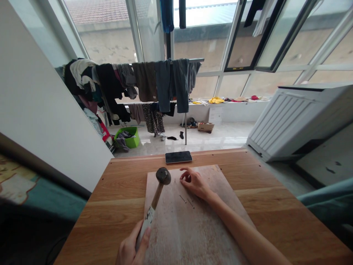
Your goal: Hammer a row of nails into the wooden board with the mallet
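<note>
left hand [132,248]: closed around mallet [158,191] handle, head over board [193,228]
right hand [194,182]: fingers curled, tips at board, hold unclear
nails [182,198]: loose, beside right hand

A wooden table [110,198] of warm, streaked planks carries two things directly. A pale, scuffed board [198,235] lies flat at its middle, under the bent fingers [184,176] of the right hand [196,183] and under the left hand [132,248], whose fingers [143,242] wrap a hammer [157,193]. A dark-screened phone [178,157] lies flat just beyond the right fingertips, off the board, at the table's far edge.
</note>
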Motion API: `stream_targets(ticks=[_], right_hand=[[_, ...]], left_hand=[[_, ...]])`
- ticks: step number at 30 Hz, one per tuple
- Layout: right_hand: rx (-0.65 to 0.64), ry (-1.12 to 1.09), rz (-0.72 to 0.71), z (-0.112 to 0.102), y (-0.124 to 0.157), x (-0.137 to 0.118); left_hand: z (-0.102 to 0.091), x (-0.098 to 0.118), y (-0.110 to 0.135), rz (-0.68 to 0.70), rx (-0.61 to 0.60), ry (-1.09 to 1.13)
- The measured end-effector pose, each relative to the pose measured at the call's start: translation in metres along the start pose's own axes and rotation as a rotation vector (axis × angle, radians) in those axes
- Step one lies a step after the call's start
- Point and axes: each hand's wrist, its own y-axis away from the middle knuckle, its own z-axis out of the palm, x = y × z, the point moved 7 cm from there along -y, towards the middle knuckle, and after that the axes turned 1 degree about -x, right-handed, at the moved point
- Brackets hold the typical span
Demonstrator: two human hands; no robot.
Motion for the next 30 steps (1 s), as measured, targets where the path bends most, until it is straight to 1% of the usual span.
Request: stream_targets(ticks=[3,6,9,12,14,17,21,24,27,29,30], right_hand=[[0.007,-0.003,0.004,0.000,0.000,0.000],[0.020,0.004,0.003,0.000,0.000,0.001],[0.037,0.013,-0.002,0.000,0.000,0.002],[0.041,0.019,-0.013,0.001,0.000,0.005],[0.036,0.024,-0.018,0.003,0.000,0.006],[0.031,0.041,-0.030,0.003,0.000,0.004],[0.008,0.087,-0.065,-0.005,0.000,-0.004],[-0.059,0.144,-0.094,-0.020,0.004,-0.014],[-0.135,0.203,-0.129,-0.037,0.019,-0.028],[-0.210,0.288,-0.181,-0.041,0.034,-0.039],[-0.261,0.370,-0.231,-0.039,0.042,-0.045]], left_hand=[[0.009,0.017,-0.007,0.010,-0.038,0.030],[0.021,0.027,-0.013,0.033,-0.084,0.042],[0.033,0.029,-0.016,0.023,-0.120,0.046],[0.039,0.025,-0.015,-0.024,-0.105,0.037],[0.039,0.024,-0.014,-0.036,-0.087,0.036],[0.039,0.027,-0.013,-0.014,-0.076,0.042],[0.039,0.031,-0.013,0.020,-0.092,0.039],[0.036,0.029,-0.010,0.047,-0.086,0.043],[0.029,0.022,-0.005,0.054,-0.051,0.055],[0.025,0.016,-0.001,0.039,-0.028,0.065],[0.024,0.013,0.000,0.028,-0.021,0.076]])
